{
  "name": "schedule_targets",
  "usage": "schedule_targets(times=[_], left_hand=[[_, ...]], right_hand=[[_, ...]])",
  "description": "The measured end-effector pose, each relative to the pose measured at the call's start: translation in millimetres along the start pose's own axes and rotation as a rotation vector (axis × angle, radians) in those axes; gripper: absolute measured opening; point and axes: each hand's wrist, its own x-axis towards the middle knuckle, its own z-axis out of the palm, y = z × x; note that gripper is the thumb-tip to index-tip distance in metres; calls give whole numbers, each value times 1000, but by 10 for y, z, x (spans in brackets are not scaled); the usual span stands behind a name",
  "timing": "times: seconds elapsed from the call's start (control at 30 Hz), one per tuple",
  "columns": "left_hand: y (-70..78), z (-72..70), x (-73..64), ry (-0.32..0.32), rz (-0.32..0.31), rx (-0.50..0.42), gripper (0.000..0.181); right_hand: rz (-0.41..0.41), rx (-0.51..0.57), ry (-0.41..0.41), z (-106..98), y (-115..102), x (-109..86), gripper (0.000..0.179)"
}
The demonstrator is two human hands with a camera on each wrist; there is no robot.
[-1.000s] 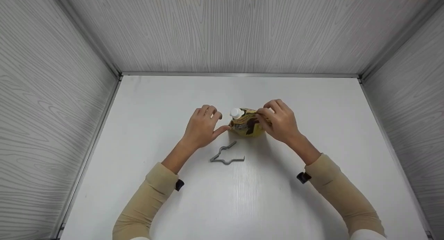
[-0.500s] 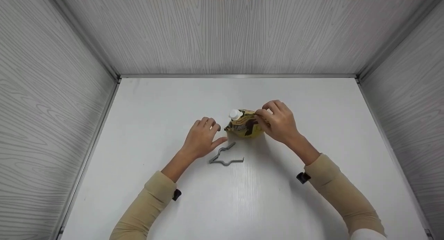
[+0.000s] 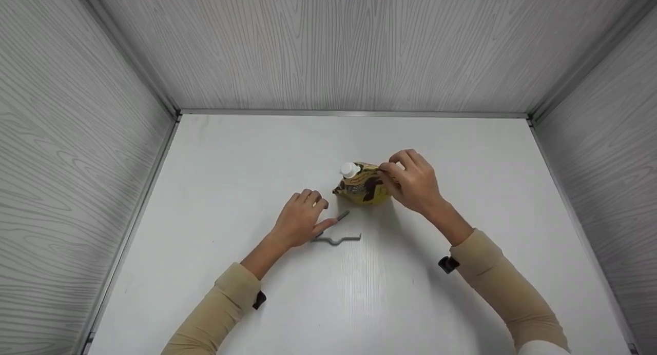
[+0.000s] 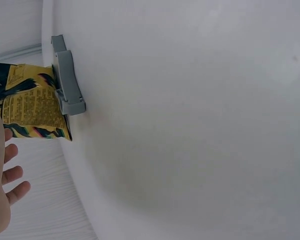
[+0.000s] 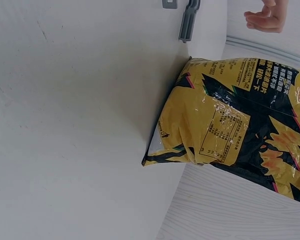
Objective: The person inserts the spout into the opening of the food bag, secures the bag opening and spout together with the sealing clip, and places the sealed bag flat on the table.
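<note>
A yellow-and-black printed snack bag [image 3: 359,190] stands upright on the white table, showing large in the right wrist view. A white round cap [image 3: 350,170] sits at its top left. At the bag's top right edge, my right hand [image 3: 414,183] pinches the film between thumb and index finger. My left hand [image 3: 299,220] hovers over the grey hinged bag clip [image 3: 336,240], its fingers loosely bent and its thumb across one arm of the clip in the head view. That clip lies spread in a V in front of the bag, a curved bump in its visible arm.
The white table [image 3: 462,160] is bounded by a wood-grain back panel [image 3: 328,47] and side panels at left and right. A metal strip [image 3: 256,112] runs along the table's back edge.
My left hand has moved away from the bag's left corner, down toward me and over the clip. The bag has tilted or shifted slightly left; my right hand keeps its pinch.
</note>
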Motion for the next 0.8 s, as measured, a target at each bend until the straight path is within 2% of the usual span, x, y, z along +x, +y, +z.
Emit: schedule_targets(times=[0.23, 0.5, 0.8], left_hand=[[-6, 98, -97, -29, 16, 10, 51], [-20, 175, -207, -52, 38, -45, 50], [9, 259, -292, -70, 53, -21, 49]], right_hand=[[7, -2, -17, -13, -1, -8, 9], [11, 10, -15, -28, -7, -5, 7], [0, 13, -1, -18, 14, -12, 6]])
